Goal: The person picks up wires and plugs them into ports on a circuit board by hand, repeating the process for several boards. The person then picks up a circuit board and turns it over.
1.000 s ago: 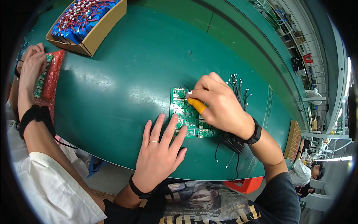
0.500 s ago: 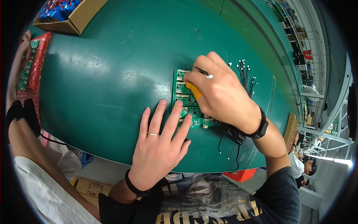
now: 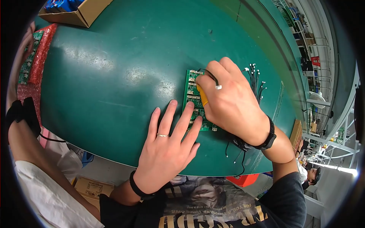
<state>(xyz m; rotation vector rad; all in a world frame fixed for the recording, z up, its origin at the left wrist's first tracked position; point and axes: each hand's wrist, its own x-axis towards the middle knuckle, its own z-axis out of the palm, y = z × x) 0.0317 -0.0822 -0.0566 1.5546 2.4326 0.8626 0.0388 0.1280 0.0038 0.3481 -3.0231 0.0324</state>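
A green circuit board panel [image 3: 188, 89] with rows of white sockets lies on the green table. My left hand [image 3: 164, 148] is open, palm down, its fingers spread, and some fingertips rest on the board's lower left part. Over the board's upper right part, my right hand [image 3: 234, 100] is closed around a short black cable [image 3: 212, 75]. One white plug of that cable sticks out above the knuckles; its other end is hidden at the fingertips by the top socket row. Something yellow [image 3: 203, 95] covers the thumb area.
A bundle of black cables with white plugs [image 3: 255, 78] lies right of my right hand. More black cable [image 3: 240, 143] is below my wrist. At far left, another person's hand [image 3: 27, 40] is by boards on red bubble wrap [image 3: 42, 57]. A cardboard box [image 3: 81, 17] stands behind.
The board and both hands appear a little farther right in view. The cable's loose plug has swung lower across my right hand. The other person's hand has shifted slightly.
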